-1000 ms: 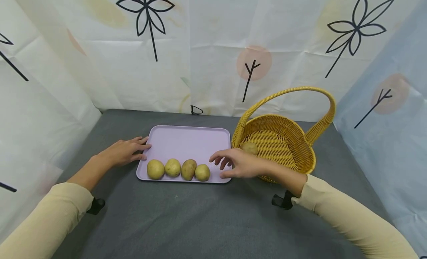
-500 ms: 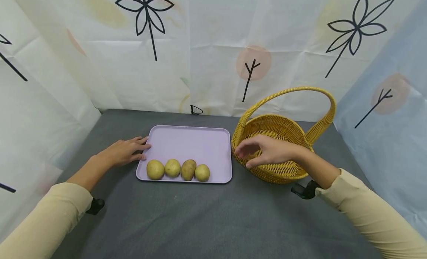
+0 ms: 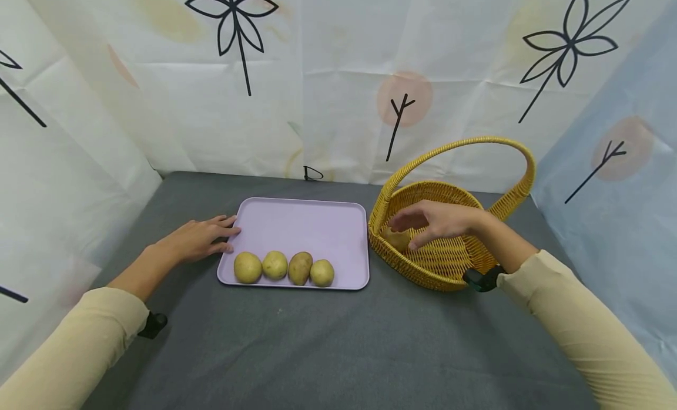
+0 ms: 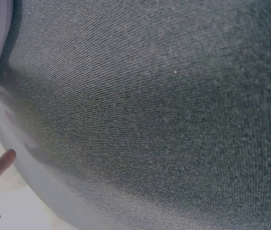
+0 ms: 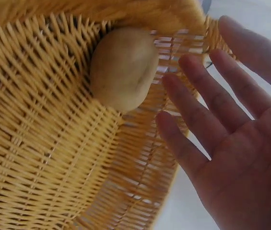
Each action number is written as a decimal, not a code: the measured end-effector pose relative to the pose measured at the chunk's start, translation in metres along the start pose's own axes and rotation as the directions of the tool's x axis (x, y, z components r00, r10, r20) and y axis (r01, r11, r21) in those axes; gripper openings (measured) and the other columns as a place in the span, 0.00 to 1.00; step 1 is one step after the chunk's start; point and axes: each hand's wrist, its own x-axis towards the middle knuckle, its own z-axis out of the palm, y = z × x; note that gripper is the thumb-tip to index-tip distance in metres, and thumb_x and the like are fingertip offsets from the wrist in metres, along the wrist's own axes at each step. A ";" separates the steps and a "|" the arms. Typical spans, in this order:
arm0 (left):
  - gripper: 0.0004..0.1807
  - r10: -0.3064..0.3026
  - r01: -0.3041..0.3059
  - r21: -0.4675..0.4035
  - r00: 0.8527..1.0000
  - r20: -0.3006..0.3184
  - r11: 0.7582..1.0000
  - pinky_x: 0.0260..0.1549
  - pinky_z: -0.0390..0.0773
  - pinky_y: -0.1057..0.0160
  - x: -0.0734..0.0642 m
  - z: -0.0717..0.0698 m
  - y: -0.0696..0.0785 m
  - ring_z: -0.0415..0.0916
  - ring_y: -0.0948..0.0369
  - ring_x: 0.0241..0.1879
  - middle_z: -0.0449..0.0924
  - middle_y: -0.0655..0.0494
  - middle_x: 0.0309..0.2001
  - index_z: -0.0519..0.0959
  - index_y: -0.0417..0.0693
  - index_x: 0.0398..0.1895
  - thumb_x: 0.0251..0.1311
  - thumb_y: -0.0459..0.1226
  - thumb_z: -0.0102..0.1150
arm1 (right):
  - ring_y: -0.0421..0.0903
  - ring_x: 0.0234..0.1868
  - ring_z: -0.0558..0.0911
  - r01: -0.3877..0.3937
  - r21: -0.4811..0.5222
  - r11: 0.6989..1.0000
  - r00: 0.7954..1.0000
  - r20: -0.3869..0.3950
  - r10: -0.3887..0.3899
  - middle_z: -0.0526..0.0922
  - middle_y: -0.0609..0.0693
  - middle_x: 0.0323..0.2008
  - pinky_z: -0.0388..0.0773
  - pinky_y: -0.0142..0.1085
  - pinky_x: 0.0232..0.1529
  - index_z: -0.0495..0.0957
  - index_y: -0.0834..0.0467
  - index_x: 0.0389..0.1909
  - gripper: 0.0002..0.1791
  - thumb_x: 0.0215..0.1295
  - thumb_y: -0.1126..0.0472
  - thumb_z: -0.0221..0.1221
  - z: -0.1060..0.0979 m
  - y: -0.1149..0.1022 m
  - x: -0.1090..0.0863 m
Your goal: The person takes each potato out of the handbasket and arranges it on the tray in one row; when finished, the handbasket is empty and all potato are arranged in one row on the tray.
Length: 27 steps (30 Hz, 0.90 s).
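A potato (image 5: 124, 69) lies in the yellow wicker basket (image 3: 483, 263), against its left side. Over that potato hovers my right hand (image 3: 444, 219), fingers spread and nothing held; in the right wrist view a gap separates the fingertips (image 5: 164, 117) from it. Several potatoes (image 3: 300, 268) sit in a row along the near edge of the lilac tray (image 3: 301, 222). My left hand (image 3: 198, 239) rests with extended fingers at the tray's left rim. In the left wrist view only some fingers and a corner of the tray show.
The basket's tall arched handle (image 3: 486, 141) rises above the right forearm. A dark grey cloth (image 3: 317, 345) covers the table. Patterned white curtains (image 3: 338, 104) hang behind and at both sides.
From above the tray's right end, my right hand has moved right and back, over the basket. The left hand, tray and potatoes in the row stay put.
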 end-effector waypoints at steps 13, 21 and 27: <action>0.29 0.004 -0.004 0.010 1.000 0.004 1.000 0.52 0.68 0.32 0.000 0.002 -0.001 0.60 0.35 0.69 0.63 0.33 0.70 0.75 0.39 0.65 0.65 0.46 0.62 | 0.63 0.72 0.62 -0.106 0.003 0.994 0.992 0.073 0.106 0.67 0.62 0.70 0.57 0.59 0.68 0.62 0.65 0.73 0.36 0.65 0.66 0.64 -0.009 0.025 0.017; 0.29 -0.002 0.001 0.007 1.000 0.008 1.000 0.52 0.67 0.31 0.000 0.001 0.000 0.60 0.35 0.69 0.63 0.33 0.71 0.75 0.39 0.66 0.65 0.45 0.62 | 0.57 0.71 0.65 -0.135 -0.016 0.991 0.975 0.177 0.135 0.63 0.59 0.72 0.66 0.51 0.66 0.59 0.58 0.76 0.40 0.65 0.68 0.64 -0.010 0.033 0.027; 0.29 -0.001 0.001 0.005 1.000 0.008 1.000 0.52 0.67 0.32 0.000 0.000 0.001 0.60 0.35 0.69 0.63 0.33 0.70 0.75 0.38 0.66 0.66 0.46 0.62 | 0.52 0.59 0.73 -0.155 -0.083 0.984 0.976 0.143 0.165 0.72 0.56 0.64 0.72 0.44 0.58 0.61 0.56 0.75 0.40 0.63 0.67 0.66 -0.006 0.034 0.033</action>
